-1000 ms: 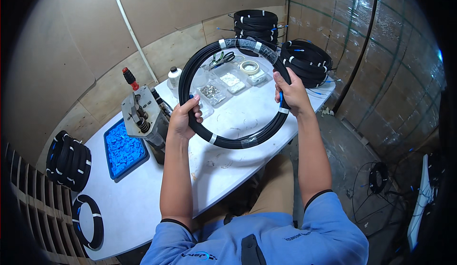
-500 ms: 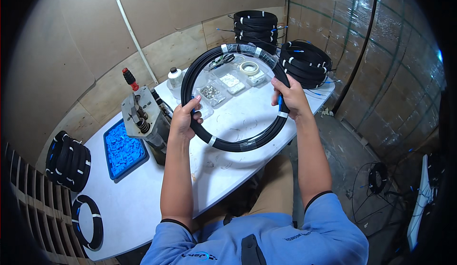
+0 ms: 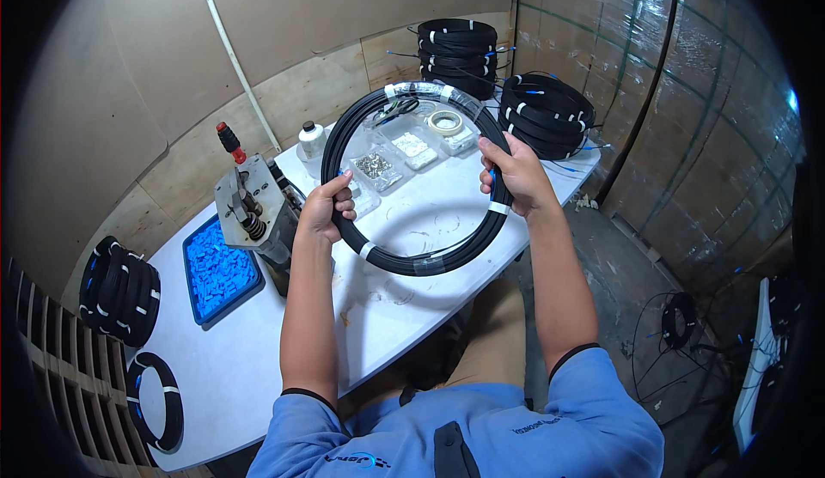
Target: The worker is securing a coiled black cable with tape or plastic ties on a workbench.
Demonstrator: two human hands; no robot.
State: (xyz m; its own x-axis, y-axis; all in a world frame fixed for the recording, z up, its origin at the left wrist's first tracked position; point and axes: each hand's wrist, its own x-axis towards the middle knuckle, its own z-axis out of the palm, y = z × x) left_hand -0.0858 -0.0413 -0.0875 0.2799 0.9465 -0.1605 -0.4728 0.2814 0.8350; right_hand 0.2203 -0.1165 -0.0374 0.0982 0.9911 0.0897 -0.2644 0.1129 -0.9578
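Between my two hands I hold up a coil of black cable (image 3: 395, 262), tilted above the white table (image 3: 387, 315). White tape bands and a clear plastic wrap circle it at several spots. My left hand (image 3: 326, 206) is closed round its left side, thumb on top. My right hand (image 3: 521, 176) grips the opposite side, with a bit of blue connector showing by its fingers. Through the ring I see a clear tray of small metal parts (image 3: 375, 166), a tray of white pieces (image 3: 414, 149) and a tape roll (image 3: 445, 122).
A metal bench machine (image 3: 253, 203) stands left, beside a blue tray of small blue parts (image 3: 219, 276). Cable coils are stacked at the back (image 3: 458, 53), back right (image 3: 547, 117) and far left (image 3: 120, 293). A single coil (image 3: 174, 405) lies at the near left corner. A white bottle (image 3: 311, 140) stands behind.
The coil has shifted slightly left and turned a little in my hands. Both hands still hold it, and the right hand's fingers have changed position slightly.
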